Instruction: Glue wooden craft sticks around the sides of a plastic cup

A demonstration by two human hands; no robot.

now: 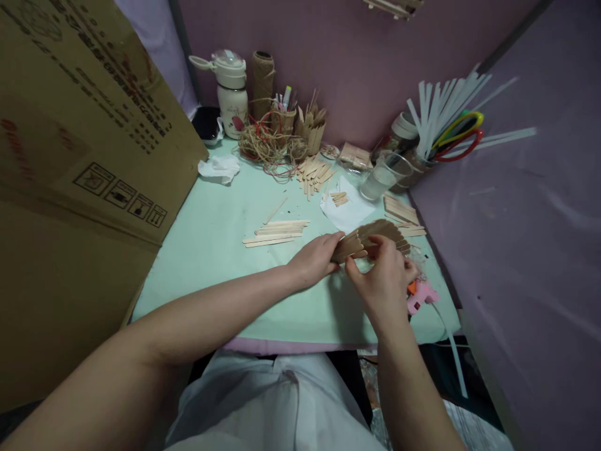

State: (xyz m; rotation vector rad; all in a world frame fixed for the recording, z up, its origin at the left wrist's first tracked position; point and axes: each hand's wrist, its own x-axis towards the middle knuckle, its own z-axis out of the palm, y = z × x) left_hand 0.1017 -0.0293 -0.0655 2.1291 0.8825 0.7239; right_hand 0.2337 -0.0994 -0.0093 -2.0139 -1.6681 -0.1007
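Left hand (pixel 315 259) grips the wooden-stick piece (pixel 359 238); right hand (pixel 382 275) pinches its near edge; uneven pressure could pull it apart.

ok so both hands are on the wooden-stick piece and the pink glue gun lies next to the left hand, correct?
Wrong hand: the head view shows the pink glue gun next to the right hand, not the left hand. Both hands are on the wooden-stick piece, as you say.
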